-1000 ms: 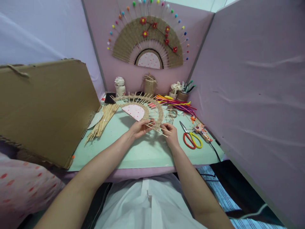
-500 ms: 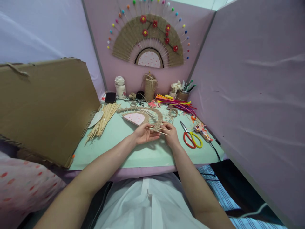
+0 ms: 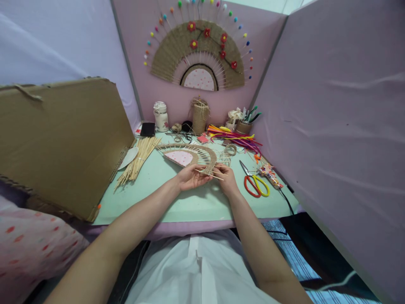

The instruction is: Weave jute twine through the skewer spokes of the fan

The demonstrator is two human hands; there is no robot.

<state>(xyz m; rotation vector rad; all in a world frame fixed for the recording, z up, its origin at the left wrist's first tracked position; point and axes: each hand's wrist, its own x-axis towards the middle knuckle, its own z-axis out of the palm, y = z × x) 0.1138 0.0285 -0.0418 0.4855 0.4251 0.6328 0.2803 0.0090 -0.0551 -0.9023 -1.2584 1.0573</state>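
A half-round fan of thin sticks, woven with tan twine and with a pink dotted panel, is tilted over the mint tabletop. At its near right end, my left hand holds the lower edge, palm turned up and fingers curled beneath. My right hand pinches at the same end, beside the protruding stick tips. Whether loose twine lies between the right fingertips is too small to make out. Right of this hand are scissors with one red and one yellow handle, blades parted.
Bundled sticks lie left beside a large cardboard sheet. Colourful pipe cleaners, a twine-wrapped jar and a white bottle line the back. A patterned glue gun with a cord lies right. A finished fan hangs on the wall.
The whole view has shifted slightly. Both hands stay at the fan's right end, with only small finger movements; the left fingers are curled a little closer to the edge.
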